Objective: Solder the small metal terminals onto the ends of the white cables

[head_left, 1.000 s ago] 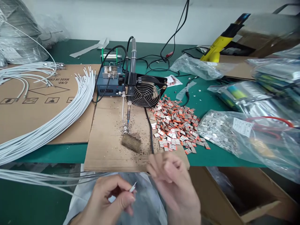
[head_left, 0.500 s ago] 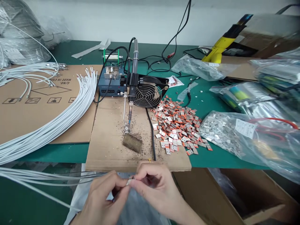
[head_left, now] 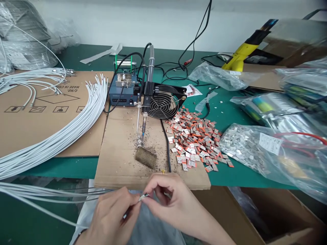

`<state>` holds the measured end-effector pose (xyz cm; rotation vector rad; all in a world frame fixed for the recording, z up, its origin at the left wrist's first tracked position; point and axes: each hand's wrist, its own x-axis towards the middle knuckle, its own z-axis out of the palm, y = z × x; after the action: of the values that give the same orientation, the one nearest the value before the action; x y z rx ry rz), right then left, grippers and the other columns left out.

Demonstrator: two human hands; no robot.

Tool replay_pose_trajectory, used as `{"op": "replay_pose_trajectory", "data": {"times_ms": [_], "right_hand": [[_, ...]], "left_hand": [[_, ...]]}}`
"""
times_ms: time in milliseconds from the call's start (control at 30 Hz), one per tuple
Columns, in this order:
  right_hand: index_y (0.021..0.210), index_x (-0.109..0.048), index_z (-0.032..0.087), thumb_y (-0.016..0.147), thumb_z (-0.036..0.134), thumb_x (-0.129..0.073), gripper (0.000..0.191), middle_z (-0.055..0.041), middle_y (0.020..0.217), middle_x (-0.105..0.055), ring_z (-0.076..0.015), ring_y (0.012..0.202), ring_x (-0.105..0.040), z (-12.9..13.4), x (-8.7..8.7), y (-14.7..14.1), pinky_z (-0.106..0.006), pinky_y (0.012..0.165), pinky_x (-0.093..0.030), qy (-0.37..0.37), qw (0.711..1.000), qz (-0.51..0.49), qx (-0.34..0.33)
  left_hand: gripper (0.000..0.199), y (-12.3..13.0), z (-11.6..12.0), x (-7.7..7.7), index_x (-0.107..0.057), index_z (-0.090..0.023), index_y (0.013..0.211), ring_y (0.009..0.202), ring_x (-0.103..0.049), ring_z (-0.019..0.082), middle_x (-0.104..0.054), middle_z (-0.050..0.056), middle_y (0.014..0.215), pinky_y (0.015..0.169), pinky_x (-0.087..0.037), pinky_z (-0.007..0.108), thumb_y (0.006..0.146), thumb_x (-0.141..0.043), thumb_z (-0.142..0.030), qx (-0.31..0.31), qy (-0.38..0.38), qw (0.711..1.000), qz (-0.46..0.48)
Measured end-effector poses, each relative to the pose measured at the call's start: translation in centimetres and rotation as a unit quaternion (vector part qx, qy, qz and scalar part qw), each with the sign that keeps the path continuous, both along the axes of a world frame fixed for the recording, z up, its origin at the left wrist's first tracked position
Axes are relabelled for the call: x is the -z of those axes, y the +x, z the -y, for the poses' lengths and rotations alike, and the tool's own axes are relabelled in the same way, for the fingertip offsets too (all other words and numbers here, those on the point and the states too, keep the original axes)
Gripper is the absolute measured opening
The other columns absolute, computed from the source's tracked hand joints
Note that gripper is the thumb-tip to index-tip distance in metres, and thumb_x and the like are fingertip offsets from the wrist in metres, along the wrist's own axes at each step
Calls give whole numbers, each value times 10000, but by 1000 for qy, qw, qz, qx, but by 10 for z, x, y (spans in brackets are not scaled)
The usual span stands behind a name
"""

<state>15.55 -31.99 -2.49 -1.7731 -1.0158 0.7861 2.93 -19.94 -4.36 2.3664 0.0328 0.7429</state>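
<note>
Left hand (head_left: 111,212) and right hand (head_left: 175,199) meet, both pinching the white cable end (head_left: 142,197) (partly hidden by fingers); light, steady pressure is advisable.

Two hands (head_left: 111,211) (head_left: 173,199) are holding one cable end (head_left: 142,197); one soldering iron (head_left: 148,95), one fan (head_left: 163,106), one spool (head_left: 125,63) and one heat gun (head_left: 238,56) are showing.

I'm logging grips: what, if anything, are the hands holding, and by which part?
A white cable, by its end: the left hand pinches it behind the tip. The right hand is at the tip, but its grip is unclear.
</note>
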Motion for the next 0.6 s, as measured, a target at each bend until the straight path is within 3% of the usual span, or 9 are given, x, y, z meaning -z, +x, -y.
{"op": "replay_pose_trajectory", "data": {"times_ms": [233, 433, 533, 600], "right_hand": [[583, -559, 128, 745, 227, -602, 195, 17, 487, -430, -72, 458, -336, -3, 6, -8, -203, 421, -242, 38, 998, -40, 37], [564, -486, 135, 777, 259, -560, 257, 4, 501, -418, -80, 458, -342, -11, 22, -26, -203, 415, -268, 160, 970, -112, 145], [647, -549, 142, 793, 262, -568, 190, -1, 548, -465, -87, 487, -365, -2, 19, -22, -206, 444, -293, 132, 982, -90, 96], [842, -606, 183, 778, 267, -604, 107, -10, 671, -546, -98, 542, -416, 12, 13, -10, -210, 488, -337, 113, 990, -41, 68]], "left_hand": [[167, 2, 1, 4, -471, -132, 681, 455, -390, 74, -427, -17, 519, 455, -314, 191, 760, -504, 12, -3, 31, 999, -16], [188, 4, 3, 3, -441, -142, 637, 432, -413, 43, -422, -41, 501, 439, -338, 133, 785, -518, -55, -24, -78, 996, -48], [149, 1, -1, 7, -489, -144, 675, 432, -469, 41, -464, -39, 518, 428, -371, 109, 812, -515, -89, -1, -169, 982, -86], [108, -4, -6, 9, -525, -150, 724, 445, -504, 46, -491, -29, 570, 424, -390, 111, 821, -515, -104, 13, -218, 971, -100]]}}
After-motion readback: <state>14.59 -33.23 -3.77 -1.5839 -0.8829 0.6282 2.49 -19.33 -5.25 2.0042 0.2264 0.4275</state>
